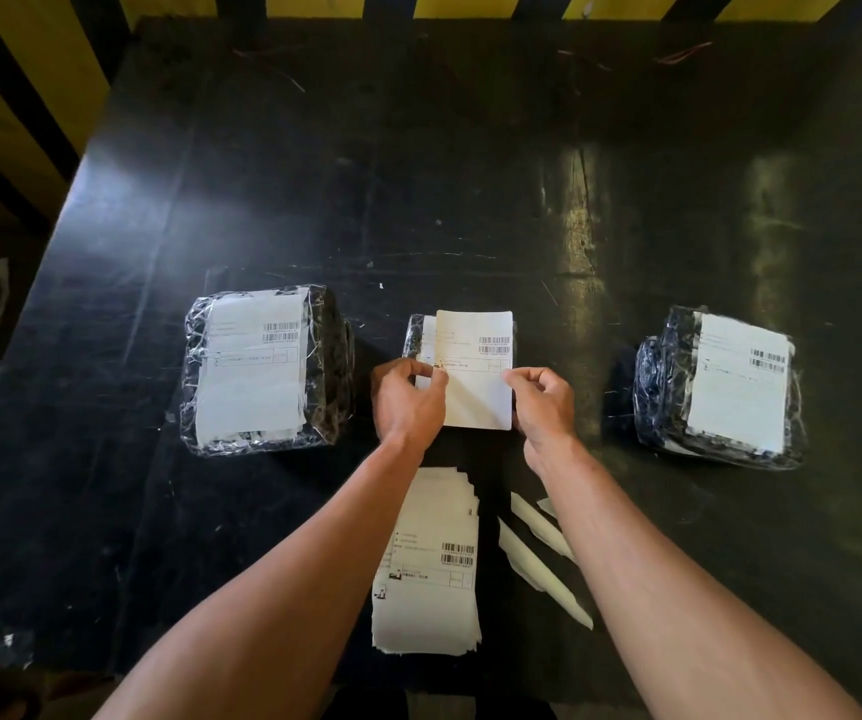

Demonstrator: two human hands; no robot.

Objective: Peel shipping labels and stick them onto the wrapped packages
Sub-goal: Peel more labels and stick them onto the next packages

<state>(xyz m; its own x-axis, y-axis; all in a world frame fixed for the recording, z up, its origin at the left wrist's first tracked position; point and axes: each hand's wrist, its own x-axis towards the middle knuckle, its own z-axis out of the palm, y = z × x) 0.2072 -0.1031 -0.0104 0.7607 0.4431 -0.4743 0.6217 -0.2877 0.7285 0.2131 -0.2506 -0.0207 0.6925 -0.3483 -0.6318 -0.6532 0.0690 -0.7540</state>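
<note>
Both my hands hold one white shipping label [475,376] above the middle wrapped package [413,335], which is mostly hidden behind it. My left hand [408,400] pinches the label's left edge. My right hand [543,405] grips its right edge with curled fingers. A wrapped package [267,368] with a label on top lies to the left. Another labelled package [720,387] lies to the right. A stack of labels [431,569] sits near the front edge between my forearms.
Peeled backing strips [540,558] lie right of the label stack. The black table [418,174] stretches away behind the packages. A yellow and black striped barrier [28,70] runs along the far and left sides.
</note>
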